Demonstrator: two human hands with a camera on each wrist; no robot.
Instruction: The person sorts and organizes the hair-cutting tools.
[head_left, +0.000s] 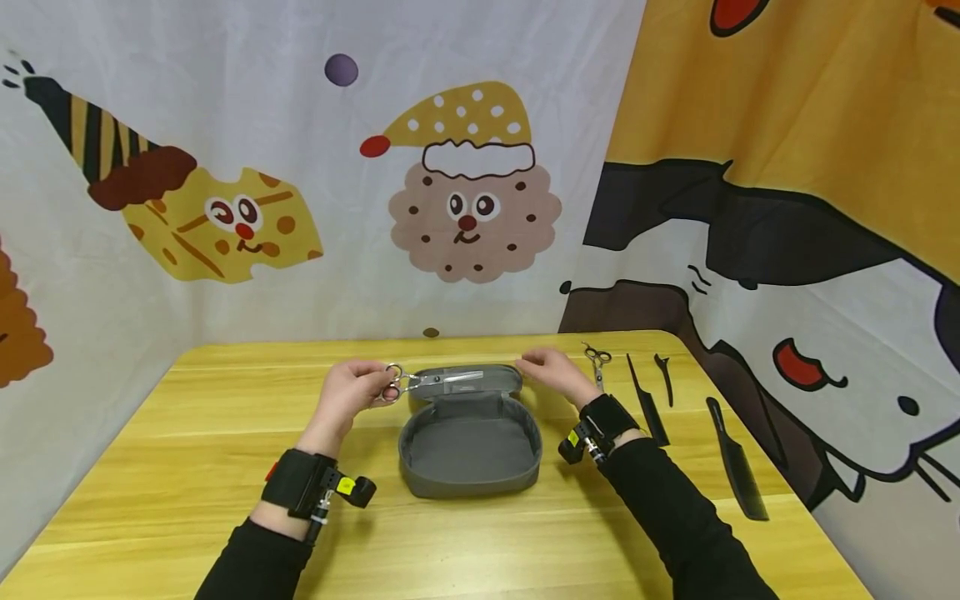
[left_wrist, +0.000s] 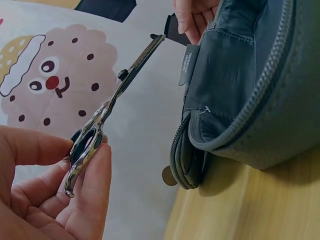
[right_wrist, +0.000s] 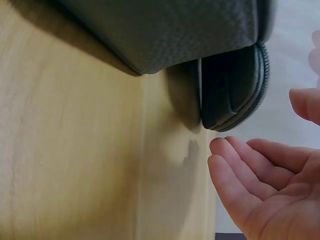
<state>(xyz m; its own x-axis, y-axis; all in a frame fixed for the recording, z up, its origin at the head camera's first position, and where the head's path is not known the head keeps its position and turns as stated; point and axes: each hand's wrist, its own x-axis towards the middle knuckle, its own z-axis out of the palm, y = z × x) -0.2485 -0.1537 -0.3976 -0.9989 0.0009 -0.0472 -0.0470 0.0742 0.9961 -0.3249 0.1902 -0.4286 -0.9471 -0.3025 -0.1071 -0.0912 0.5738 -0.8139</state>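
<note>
My left hand (head_left: 352,387) pinches a pair of silver thinning scissors (left_wrist: 102,111) by the finger rings, between thumb and fingers. The toothed blade shows in the left wrist view. In the head view the blades point right, across the raised lid (head_left: 506,382) of a grey zippered case (head_left: 471,485). The case stands unzipped with its lid folded back. My right hand (head_left: 555,373) is beside the lid's right end, holding nothing. Its fingers (right_wrist: 235,187) are relaxed and slightly bent, close to the lid edge in the right wrist view; contact cannot be told.
To the right on the wooden table (head_left: 187,467) lie another pair of scissors (head_left: 597,358), a black tail comb (head_left: 649,408), a black hair clip (head_left: 666,379) and a wide black handled comb (head_left: 738,467). A printed curtain (head_left: 300,308) hangs behind the table.
</note>
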